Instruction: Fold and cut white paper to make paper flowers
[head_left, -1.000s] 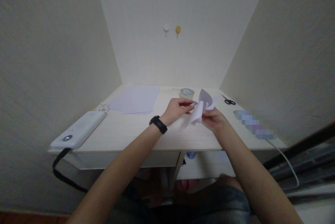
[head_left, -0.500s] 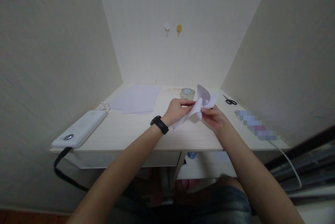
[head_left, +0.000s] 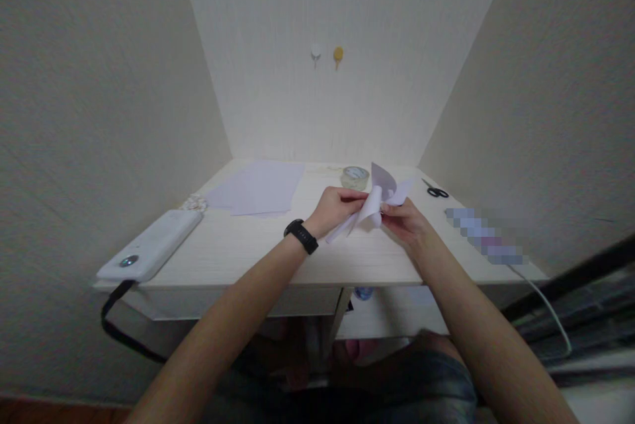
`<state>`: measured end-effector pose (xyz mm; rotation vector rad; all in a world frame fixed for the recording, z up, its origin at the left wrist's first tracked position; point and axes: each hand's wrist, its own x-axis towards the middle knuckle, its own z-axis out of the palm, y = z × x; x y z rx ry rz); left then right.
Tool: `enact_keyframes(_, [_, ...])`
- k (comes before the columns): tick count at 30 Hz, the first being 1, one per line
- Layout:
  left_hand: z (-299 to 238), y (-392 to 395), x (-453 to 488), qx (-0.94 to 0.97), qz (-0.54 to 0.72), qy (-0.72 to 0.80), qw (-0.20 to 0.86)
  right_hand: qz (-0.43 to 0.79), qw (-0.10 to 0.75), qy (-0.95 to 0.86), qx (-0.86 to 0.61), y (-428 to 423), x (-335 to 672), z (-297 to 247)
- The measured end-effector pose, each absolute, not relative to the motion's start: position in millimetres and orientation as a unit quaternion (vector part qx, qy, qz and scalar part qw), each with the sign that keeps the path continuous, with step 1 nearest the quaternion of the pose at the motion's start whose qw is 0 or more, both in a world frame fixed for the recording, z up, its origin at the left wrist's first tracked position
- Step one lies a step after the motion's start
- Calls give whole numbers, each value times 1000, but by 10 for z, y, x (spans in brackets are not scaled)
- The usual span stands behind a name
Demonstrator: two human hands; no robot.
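Observation:
A white sheet of paper (head_left: 381, 180), curled and folded into curved flaps like a pinwheel, is held just above the desk. My left hand (head_left: 335, 210), with a black watch on its wrist, closes its fingers on the paper's left side. On the right side my right hand (head_left: 404, 220) pinches the paper near its centre, thumb on top. The fingertips of both hands are partly covered by the flaps. Right behind the paper stands a roll of clear tape (head_left: 354, 178).
Loose white sheets (head_left: 268, 187) lie at the back left of the desk (head_left: 223, 252). A white power bank (head_left: 149, 245) with a black strap is at the left edge. To the right are black-handled scissors (head_left: 436, 192) and a blurred-out object (head_left: 483, 235) with a white cable.
Both hands keep their hold on the paper. Its lower left edge has spread slightly, so two strips show there. The whole view has shifted very slightly.

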<state>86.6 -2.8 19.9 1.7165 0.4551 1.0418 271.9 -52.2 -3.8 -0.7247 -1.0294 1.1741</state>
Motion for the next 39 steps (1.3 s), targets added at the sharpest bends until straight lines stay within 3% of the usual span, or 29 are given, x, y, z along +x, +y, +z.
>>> enact_keyframes(16, [145, 7, 879, 697, 407, 180, 562, 486, 676, -434, -343, -520, 2644, -10])
enact_keyframes(28, [142, 16, 910, 532, 387, 156, 737, 398, 700, -456, -379, -465, 2642, -5])
enact_keyframes(30, [143, 52, 895, 512, 404, 160, 741, 316, 718, -458, -418, -468, 2684, -26])
enact_keyframes(33, [152, 87, 869, 498, 408, 165, 747, 59, 697, -512, -498, -552, 2762, 14])
enact_keyframes(36, [175, 88, 853, 486, 404, 162, 758, -209, 557, -618, -513, -686, 2809, 137])
enact_keyframes(39, [206, 65, 843, 482, 396, 157, 766, -336, 447, -665, -495, -772, 2814, 262])
